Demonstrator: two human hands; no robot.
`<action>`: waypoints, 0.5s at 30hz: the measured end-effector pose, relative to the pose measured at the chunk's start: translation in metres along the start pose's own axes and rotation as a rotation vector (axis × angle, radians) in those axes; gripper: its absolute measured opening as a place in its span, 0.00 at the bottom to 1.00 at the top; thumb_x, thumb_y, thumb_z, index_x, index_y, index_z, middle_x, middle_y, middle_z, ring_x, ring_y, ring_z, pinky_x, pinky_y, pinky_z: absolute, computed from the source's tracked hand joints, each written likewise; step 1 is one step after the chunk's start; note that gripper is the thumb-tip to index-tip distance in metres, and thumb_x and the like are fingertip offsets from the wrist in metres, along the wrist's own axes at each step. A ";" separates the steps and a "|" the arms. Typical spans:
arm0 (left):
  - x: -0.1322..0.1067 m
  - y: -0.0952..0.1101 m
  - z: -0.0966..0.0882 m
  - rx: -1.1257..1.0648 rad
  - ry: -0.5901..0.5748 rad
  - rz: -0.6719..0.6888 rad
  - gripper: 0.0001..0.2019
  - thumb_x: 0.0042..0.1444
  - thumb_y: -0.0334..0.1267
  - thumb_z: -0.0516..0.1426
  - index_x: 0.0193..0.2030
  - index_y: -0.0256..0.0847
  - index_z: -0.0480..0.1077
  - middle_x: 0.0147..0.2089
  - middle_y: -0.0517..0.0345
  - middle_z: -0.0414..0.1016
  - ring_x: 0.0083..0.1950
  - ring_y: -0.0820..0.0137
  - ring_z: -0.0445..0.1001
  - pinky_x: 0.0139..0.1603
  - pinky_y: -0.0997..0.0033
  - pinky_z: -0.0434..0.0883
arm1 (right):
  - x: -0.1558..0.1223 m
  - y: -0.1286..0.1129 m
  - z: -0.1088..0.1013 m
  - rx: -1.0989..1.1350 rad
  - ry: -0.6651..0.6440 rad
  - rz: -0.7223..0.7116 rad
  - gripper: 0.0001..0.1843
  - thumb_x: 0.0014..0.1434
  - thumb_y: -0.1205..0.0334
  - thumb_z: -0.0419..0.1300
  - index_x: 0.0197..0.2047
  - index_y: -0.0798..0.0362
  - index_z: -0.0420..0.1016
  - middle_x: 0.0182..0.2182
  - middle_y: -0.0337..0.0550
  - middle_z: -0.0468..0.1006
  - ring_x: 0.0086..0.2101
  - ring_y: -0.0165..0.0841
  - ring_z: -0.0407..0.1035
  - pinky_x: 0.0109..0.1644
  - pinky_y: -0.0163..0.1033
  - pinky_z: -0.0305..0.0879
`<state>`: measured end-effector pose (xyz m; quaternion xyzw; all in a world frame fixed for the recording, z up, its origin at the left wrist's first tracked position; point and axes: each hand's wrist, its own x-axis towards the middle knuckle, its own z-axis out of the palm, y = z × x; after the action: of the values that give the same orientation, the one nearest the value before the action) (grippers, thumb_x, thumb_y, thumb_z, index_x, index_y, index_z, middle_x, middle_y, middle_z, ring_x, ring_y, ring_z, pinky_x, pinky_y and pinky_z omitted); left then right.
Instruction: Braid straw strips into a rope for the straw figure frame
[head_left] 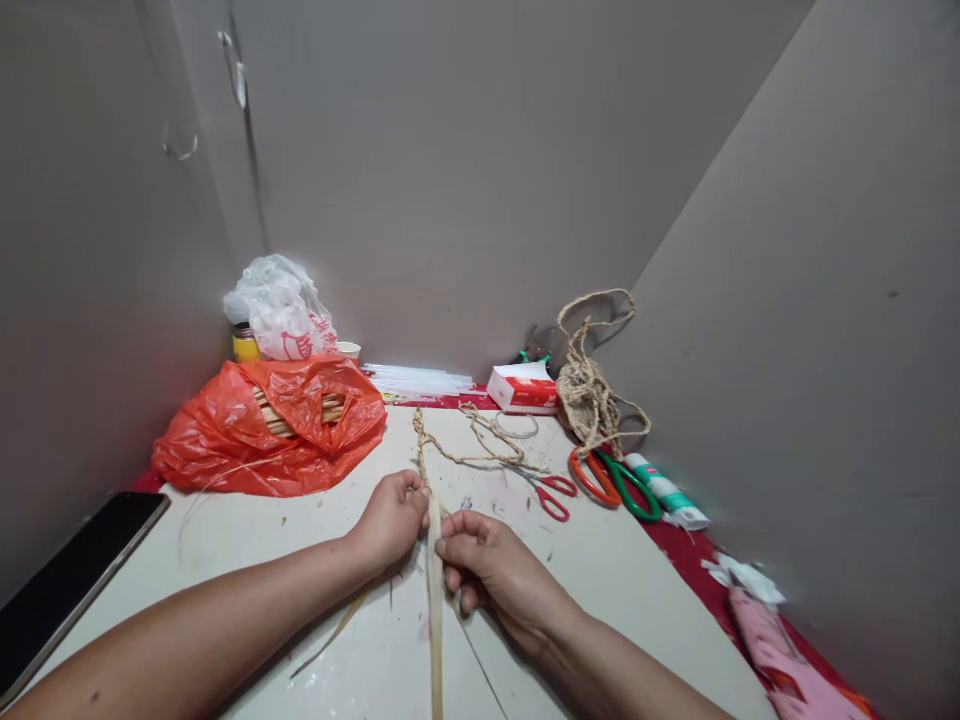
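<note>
My left hand (394,520) and my right hand (487,570) meet at the middle of a white board (247,540), both closed on pale dried leaf strips (434,610). The strips run down toward me from between my fingers. From my left hand's fingertips a twisted straw cord (450,450) leads away across the board toward the back. A loose thin strip (337,630) lies under my left wrist.
An orange plastic bag (270,425) holding straw sits at the back left, a white bag (281,310) and a yellow jar behind it. Small red scissors (551,493), orange and green scissors (615,480), a rope bundle (589,390), a red-white box (523,388), a tube (667,492) lie right. A phone (71,580) lies at left.
</note>
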<state>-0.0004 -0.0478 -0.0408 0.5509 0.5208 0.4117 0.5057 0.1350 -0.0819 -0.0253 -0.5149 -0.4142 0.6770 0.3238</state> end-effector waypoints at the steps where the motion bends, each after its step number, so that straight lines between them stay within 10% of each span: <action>1: 0.000 -0.001 0.000 0.006 0.002 0.009 0.07 0.52 0.38 0.50 0.26 0.39 0.60 0.18 0.66 0.61 0.20 0.78 0.56 0.22 0.79 0.54 | 0.000 -0.001 0.000 0.009 -0.001 0.001 0.12 0.44 0.62 0.62 0.31 0.55 0.64 0.13 0.33 0.68 0.12 0.22 0.57 0.13 0.26 0.53; 15: -0.002 0.001 0.002 -0.103 0.081 -0.040 0.06 0.53 0.39 0.50 0.28 0.40 0.59 0.17 0.67 0.59 0.18 0.78 0.56 0.19 0.80 0.53 | 0.003 -0.003 0.003 -0.098 0.015 -0.047 0.12 0.46 0.58 0.60 0.30 0.56 0.64 0.13 0.35 0.70 0.10 0.23 0.57 0.14 0.28 0.55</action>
<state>0.0011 -0.0498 -0.0397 0.4963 0.5300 0.4497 0.5201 0.1310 -0.0783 -0.0234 -0.5252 -0.4563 0.6445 0.3171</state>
